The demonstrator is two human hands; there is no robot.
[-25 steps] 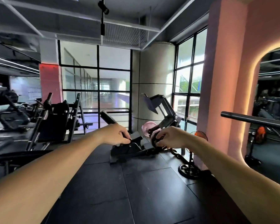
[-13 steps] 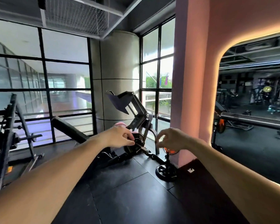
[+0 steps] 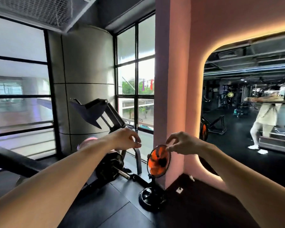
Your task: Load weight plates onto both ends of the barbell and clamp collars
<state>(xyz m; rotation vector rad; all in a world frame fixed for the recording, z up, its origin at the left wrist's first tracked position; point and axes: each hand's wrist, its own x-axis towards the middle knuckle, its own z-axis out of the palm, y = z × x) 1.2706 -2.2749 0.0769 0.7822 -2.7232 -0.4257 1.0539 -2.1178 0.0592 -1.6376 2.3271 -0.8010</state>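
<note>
— Head view: left hand [image 3: 125,139] and right hand [image 3: 179,144] both raised, fingers loosely curled, gripping nothing, well apart from the steel sleeve [image 3: 122,173]

— And the load?

— Black round weight plate [image 3: 108,167] already seated on that sleeve, low by the dark rubber floor [image 3: 92,209]; no collar seen. Probably between steps; next, fetching another plate or a clamp

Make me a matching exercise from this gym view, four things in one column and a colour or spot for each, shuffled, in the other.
Things:
1. pedestal fan
2. black weight plate
3. pink weight plate
4. person in white

Descriptions:
A. behind the left forearm
B. orange blades, by the pink pillar
C. far right, on the dark floor
D. on the bar's sleeve, below the left hand

Pairs: 1-B, 2-D, 3-A, 4-C
</note>
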